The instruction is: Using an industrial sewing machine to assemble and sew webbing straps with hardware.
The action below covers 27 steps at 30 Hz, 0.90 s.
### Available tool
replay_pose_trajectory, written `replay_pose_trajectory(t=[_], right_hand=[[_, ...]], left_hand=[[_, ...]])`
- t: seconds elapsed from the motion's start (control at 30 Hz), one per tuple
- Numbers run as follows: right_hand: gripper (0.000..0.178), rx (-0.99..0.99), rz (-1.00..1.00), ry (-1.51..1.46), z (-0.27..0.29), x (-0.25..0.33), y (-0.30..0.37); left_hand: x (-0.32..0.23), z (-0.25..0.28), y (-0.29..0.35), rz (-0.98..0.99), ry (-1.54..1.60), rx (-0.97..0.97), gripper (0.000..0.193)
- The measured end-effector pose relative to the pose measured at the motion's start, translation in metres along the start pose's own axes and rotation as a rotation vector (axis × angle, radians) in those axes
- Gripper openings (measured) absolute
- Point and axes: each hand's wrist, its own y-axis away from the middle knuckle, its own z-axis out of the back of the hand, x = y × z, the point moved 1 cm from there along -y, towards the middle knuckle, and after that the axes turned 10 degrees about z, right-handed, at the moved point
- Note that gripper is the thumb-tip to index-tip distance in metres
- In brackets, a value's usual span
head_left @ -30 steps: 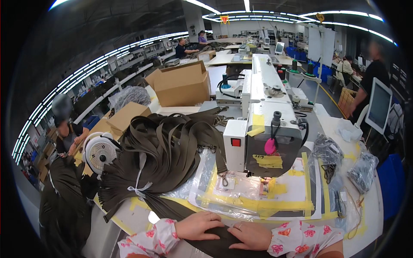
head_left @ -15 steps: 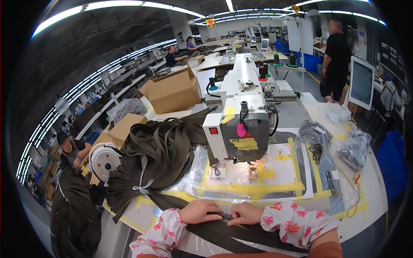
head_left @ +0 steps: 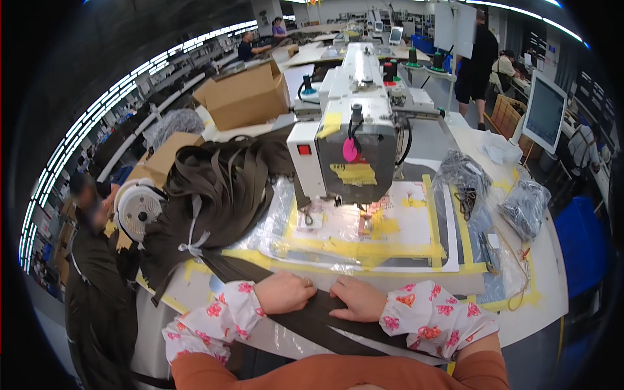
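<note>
Dark olive fabric straps [head_left: 305, 324] run across the front edge of the worktable, under both of my hands. My left hand [head_left: 284, 292] is closed, its curled fingers gripping a strap's upper edge. Just to its right, my right hand [head_left: 357, 298] has bent fingers and a thumb pressed onto the same strap; its fingertips are partly hidden. A short stretch of strap shows between the hands. To the left lies a big looped bundle of such straps [head_left: 224, 188], bound with a white tie [head_left: 194, 246]. Ahead stands a white sewing machine [head_left: 357, 136] above a taped template [head_left: 351, 246].
Left of the machine are a white fan [head_left: 138, 211], an open cardboard box [head_left: 244, 97] and another hanging strap bundle [head_left: 97, 299]. On the right are bagged cords [head_left: 465, 179], another plastic bag [head_left: 525, 208], a screen [head_left: 545, 112] and a blue bin [head_left: 585, 244]. Other people stand or sit farther off.
The view has tilted down and shifted, so the scene sits higher and farther left. My hands have moved slightly apart, baring more strap between them. The person at the back right has moved.
</note>
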Motion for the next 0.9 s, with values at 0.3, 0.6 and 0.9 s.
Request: replay_pose_trajectory(t=[0.3, 0.6, 0.9], right_hand=[[0.034, 0.107, -0.07, -0.047, 0.008, 0.006, -0.008], [0.024, 0.18, -0.382, -0.426, 0.057, -0.021, -0.013], [0.029, 0.269, -0.677, -1.066, 0.054, -0.051, -0.01]], left_hand=[[-0.008, -0.022, 0.007, -0.007, -0.169, -0.169, 0.01], [0.09, 0.018, -0.022, 0.233, -0.078, -0.776, 0.005], [0.039, 0.012, -0.081, -0.082, 0.436, -0.4, 0.046]])
